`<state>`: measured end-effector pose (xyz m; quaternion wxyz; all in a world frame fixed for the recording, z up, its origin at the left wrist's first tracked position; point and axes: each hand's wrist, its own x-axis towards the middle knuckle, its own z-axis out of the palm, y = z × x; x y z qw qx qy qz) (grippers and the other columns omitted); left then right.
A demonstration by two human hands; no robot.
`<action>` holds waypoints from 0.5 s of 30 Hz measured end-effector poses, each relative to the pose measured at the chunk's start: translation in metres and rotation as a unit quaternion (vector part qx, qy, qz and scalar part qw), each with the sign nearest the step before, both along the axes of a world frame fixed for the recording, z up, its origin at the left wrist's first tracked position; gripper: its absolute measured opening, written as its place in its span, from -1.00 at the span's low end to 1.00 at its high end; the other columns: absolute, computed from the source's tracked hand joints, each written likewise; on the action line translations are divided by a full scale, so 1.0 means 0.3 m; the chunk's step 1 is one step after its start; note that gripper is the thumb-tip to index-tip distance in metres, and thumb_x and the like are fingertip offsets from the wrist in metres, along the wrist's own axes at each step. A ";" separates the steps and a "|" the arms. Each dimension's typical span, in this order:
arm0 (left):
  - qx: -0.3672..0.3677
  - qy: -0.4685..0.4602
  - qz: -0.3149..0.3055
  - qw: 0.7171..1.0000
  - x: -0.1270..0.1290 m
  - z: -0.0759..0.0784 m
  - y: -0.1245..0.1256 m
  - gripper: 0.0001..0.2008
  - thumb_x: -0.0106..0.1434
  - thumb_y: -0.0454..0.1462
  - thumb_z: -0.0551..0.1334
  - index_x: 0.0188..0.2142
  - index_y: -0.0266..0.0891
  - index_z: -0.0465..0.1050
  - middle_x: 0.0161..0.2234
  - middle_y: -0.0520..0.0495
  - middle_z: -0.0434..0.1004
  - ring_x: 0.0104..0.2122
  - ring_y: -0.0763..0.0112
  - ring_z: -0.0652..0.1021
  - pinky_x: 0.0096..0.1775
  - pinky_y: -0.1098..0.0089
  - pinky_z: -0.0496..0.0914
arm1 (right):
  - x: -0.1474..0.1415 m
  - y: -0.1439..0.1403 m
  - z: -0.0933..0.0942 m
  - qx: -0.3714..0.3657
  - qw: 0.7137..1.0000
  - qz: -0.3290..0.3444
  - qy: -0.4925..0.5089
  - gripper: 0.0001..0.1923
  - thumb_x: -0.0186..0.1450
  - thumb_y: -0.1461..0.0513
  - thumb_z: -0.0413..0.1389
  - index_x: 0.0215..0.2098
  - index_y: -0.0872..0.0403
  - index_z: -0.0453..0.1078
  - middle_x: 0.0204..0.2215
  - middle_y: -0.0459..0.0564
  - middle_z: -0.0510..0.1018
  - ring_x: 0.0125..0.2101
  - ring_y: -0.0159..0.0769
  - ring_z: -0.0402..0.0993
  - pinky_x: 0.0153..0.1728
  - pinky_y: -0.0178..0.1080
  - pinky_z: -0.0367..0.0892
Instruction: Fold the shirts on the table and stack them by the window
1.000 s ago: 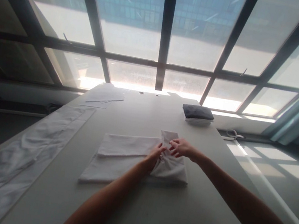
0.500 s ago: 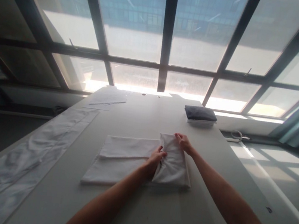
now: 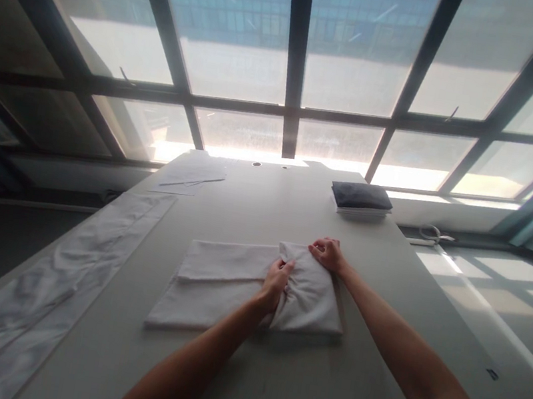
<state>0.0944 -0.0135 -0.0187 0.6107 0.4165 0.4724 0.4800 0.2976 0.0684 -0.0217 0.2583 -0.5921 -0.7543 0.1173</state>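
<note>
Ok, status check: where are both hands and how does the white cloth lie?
Left hand gripping a bunched fold. Right hand pinching the far corner. White cloth flat on the table, right end folded over. Nothing in the way.

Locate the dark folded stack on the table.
In the head view, the dark folded stack sits at the table's far right, near the windows, beyond the right hand and the white cloth.

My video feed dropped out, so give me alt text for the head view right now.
Both hands grip a white cloth on a long grey table: the left hand pinches a gathered fold at its middle, the right hand holds its far right corner. A dark folded stack sits farther back, below large windows.
</note>
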 end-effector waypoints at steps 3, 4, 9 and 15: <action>0.003 0.104 -0.034 0.994 -0.019 -0.002 0.030 -0.81 0.32 -0.17 0.23 -0.20 -0.26 0.49 -0.32 -0.08 0.59 -0.33 0.34 0.56 -0.23 0.40 0.44 | -0.003 -0.008 -0.003 0.013 0.999 -0.007 -0.029 -0.69 0.38 0.05 0.12 -0.32 0.06 0.59 -0.39 0.02 0.64 -0.19 -0.18 0.49 0.04 -0.13 0.07; 0.000 0.168 -0.053 0.984 -0.033 0.008 0.040 -0.83 0.35 -0.18 0.21 -0.26 -0.25 0.48 -0.38 -0.06 0.57 -0.37 0.34 0.55 -0.27 0.40 0.43 | -0.004 -0.013 -0.001 0.018 0.999 -0.009 -0.037 -0.70 0.39 0.05 0.12 -0.30 0.06 0.59 -0.36 0.03 0.65 -0.16 -0.17 0.49 0.06 -0.12 0.06; 0.157 0.510 -0.011 0.846 -0.109 0.094 0.060 -0.87 0.40 -0.31 0.15 -0.20 -0.27 0.47 -0.27 -0.18 0.58 -0.21 0.21 0.59 -0.13 0.32 0.42 | -0.036 -0.080 0.031 0.039 0.993 -0.092 -0.068 -0.69 0.45 0.15 0.02 -0.03 0.07 0.56 0.01 0.14 0.60 0.07 -0.11 0.40 0.14 -0.09 0.08; 0.356 0.583 -0.103 0.723 -0.093 0.045 0.034 -0.57 0.51 -0.24 0.03 0.31 -0.14 0.30 0.33 -0.20 0.31 0.35 0.11 0.27 0.31 0.06 0.15 | -0.187 -0.313 0.010 -0.025 0.991 -0.099 -0.091 -0.41 0.50 0.11 -0.12 0.39 0.22 0.21 0.40 0.30 0.19 0.39 0.01 0.03 0.32 0.04 -0.05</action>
